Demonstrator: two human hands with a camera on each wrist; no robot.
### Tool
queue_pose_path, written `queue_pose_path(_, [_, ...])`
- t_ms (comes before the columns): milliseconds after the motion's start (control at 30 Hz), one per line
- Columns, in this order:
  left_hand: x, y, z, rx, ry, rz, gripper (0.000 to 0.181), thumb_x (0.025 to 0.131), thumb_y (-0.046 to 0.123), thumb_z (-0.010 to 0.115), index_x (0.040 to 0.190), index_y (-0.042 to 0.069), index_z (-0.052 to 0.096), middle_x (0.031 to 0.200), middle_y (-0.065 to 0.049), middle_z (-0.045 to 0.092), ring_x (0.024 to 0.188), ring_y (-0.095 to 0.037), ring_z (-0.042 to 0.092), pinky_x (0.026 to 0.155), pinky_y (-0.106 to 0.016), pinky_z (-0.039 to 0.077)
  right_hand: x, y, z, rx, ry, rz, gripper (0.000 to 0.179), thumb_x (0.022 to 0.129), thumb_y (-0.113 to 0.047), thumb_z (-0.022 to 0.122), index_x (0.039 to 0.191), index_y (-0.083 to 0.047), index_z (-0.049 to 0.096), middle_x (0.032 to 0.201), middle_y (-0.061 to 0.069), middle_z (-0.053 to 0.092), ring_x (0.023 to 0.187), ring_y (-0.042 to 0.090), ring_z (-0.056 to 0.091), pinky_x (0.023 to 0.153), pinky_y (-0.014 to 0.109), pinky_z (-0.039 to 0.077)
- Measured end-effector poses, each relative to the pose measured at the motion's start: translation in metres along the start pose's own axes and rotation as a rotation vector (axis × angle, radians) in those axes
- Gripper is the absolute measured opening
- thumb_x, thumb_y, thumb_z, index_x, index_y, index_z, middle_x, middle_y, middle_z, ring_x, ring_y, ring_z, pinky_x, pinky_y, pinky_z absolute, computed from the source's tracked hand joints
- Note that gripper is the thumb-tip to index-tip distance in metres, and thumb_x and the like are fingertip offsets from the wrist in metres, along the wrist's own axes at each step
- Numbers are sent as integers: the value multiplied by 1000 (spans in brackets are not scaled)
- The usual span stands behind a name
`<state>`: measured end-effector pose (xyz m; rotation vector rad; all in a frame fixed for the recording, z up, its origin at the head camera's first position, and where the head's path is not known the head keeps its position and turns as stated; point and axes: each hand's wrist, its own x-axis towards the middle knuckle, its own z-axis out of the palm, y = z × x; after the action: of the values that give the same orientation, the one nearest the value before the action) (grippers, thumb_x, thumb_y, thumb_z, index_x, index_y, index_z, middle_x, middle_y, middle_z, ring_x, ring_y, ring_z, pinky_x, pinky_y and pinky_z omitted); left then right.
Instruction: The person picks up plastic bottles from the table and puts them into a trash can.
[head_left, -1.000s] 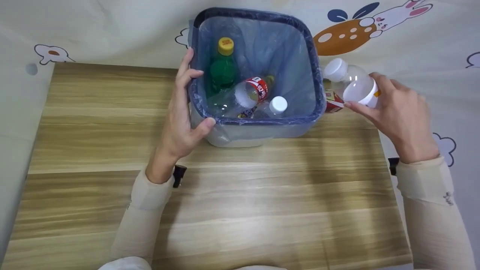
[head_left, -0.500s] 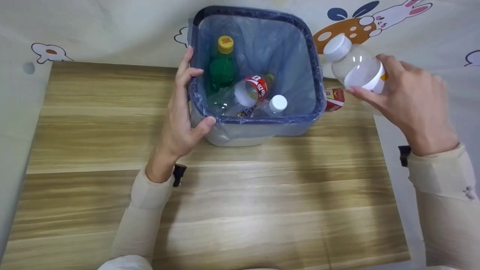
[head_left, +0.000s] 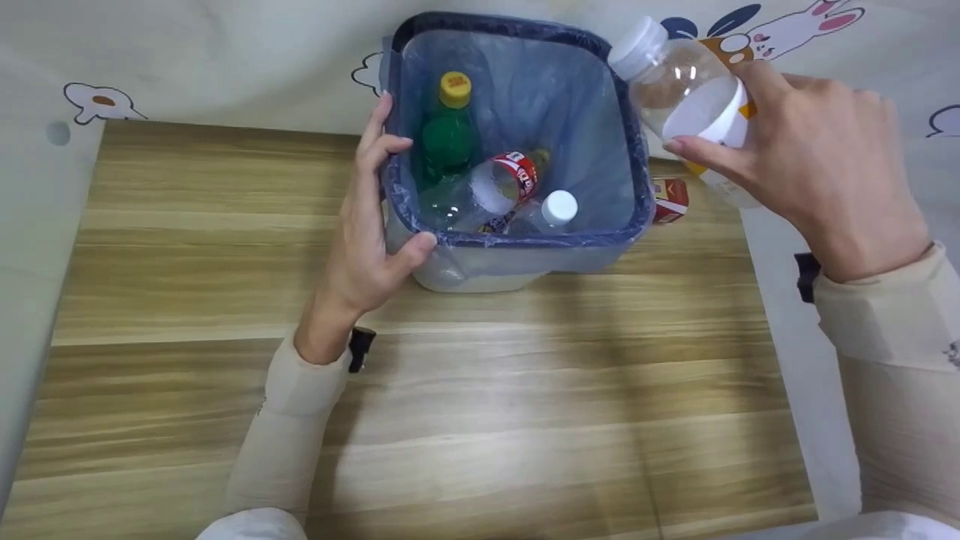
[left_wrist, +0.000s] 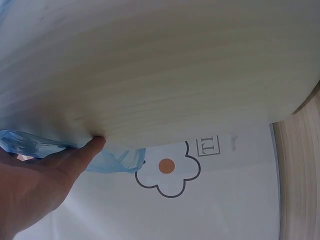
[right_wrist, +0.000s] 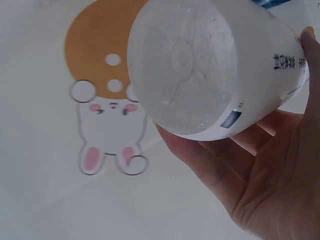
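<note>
A square trash bin (head_left: pixel 480 281) with a dark rim and bluish liner stands on the wooden table. My left hand (head_left: pixel 360 247) holds its left side, fingertips over the rim and thumb at the near corner; the left wrist view shows a digit against the pale wall. My right hand (head_left: pixel 825 165) grips a clear plastic bottle (head_left: pixel 679 82) with a white cap and white label. The bottle tilts, its cap overlapping the bin's far right corner in the head view; its round base faces the right wrist camera. Inside lie a green bottle (head_left: pixel 448 142), a red-labelled bottle (head_left: pixel 495 187) and a white-capped bottle (head_left: pixel 559 208).
A small red box (head_left: pixel 670 200) stands on the wooden table (head_left: pixel 487 420), close to the bin's right side. Behind the table hangs a white cloth (head_left: pixel 247 67) printed with cartoon figures. Another pale surface borders the table's right edge.
My right hand has lifted the bottle up from beside the bin, then moved it leftward toward the rim. The red box shows more fully now. My left hand has stayed on the bin.
</note>
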<state>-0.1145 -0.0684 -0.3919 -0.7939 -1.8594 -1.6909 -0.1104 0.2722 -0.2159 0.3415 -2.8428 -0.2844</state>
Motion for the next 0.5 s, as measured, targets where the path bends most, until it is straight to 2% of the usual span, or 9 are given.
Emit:
queue_pose_path(67, [0,0,0,3,2,2,83,88,69,51,134,0,39,160,-24,21,150,-29,20,120,-47,20,7,-5,-3,-10,-9,-14,89,86,-69,60,130,7,55,80,32,61,58,44,55,51,54,46])
queue_pose_path(300, [0,0,4,-6,8,-2,83,88,69,51,134,1,39,160,-23,21,150,-29,20,120,-47,21,41,-27,-11,-46,-30,-65,99,83,-84,42,119,7,60,67,22,52,54,38,50,43,46,38])
queue_pose_path(400, [0,0,7,-15,3,4,83,88,69,50,134,1,39,160,-23,21,150,-29,20,120,-47,21,52,-37,-11,-51,-48,-69,103,82,-86,35,124,5,60,68,21,52,59,40,52,46,48,42])
queue_pose_path(500, [1,1,10,-19,-3,10,83,89,69,50,134,1,39,160,-23,21,149,-30,21,120,-47,22,58,-44,-10,-43,-30,-82,101,84,-85,33,126,3,61,74,22,53,72,42,53,55,53,49])
